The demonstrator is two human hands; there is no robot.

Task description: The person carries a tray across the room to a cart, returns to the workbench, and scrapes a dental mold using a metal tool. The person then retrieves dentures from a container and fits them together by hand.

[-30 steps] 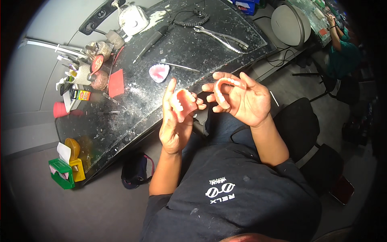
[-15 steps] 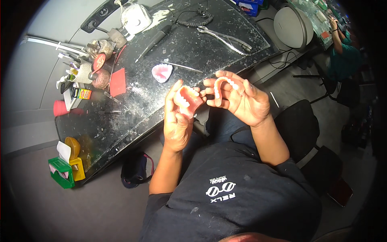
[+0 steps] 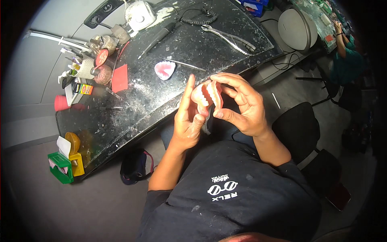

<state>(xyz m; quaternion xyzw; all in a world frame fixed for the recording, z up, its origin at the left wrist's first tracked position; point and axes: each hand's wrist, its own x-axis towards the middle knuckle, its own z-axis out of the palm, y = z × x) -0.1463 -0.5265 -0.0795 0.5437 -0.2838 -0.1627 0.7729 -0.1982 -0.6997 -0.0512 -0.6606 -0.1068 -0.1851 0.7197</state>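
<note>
My left hand (image 3: 187, 125) grips an upper denture (image 3: 201, 97) with a pink base, its row of teeth turned to the right. Between the thumb and fingers of my right hand (image 3: 246, 105) is a horseshoe-shaped lower denture (image 3: 216, 95). The two rows of teeth face each other close together; whether they touch I cannot tell. Both hands are held just off the bench's front edge. On the bench beyond them lies a white and pink denture piece (image 3: 165, 70), beside a thin metal instrument (image 3: 183, 64).
The black workbench (image 3: 141, 109) is scattered with white dust. On it are a handpiece (image 3: 158, 39), metal pliers (image 3: 229, 39), a red wax sheet (image 3: 119, 78) and a white control box (image 3: 139, 15). Green and yellow holders (image 3: 60, 167) stand at the left corner. Another person (image 3: 344, 60) sits far right.
My right hand has turned and moved left, bringing the lower denture up against or close to the upper one. My left hand has rotated the upper denture and shifted slightly right.
</note>
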